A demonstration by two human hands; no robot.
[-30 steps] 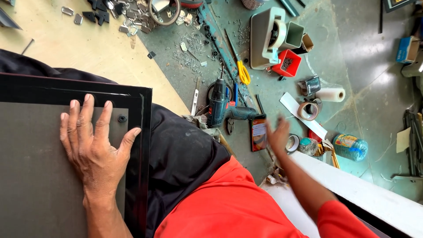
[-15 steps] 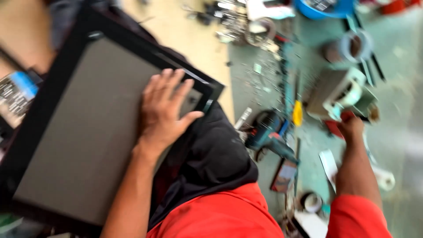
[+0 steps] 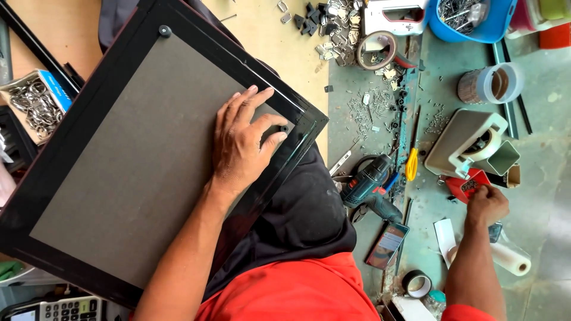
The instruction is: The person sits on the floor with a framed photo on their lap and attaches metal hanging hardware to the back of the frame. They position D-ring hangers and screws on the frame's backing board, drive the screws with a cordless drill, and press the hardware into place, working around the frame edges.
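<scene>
Left hand (image 3: pixel 241 145) lies open, fingers spread, on the grey backing of the black picture frame (image 3: pixel 128 160) across the lap; right hand (image 3: pixel 486 205), curled, touches the small red box (image 3: pixel 465 185) on the floor at right.

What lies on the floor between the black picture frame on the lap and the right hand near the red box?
In the head view, between the picture frame and the right hand lie a blue cordless drill, a phone and yellow-handled scissors.
</scene>
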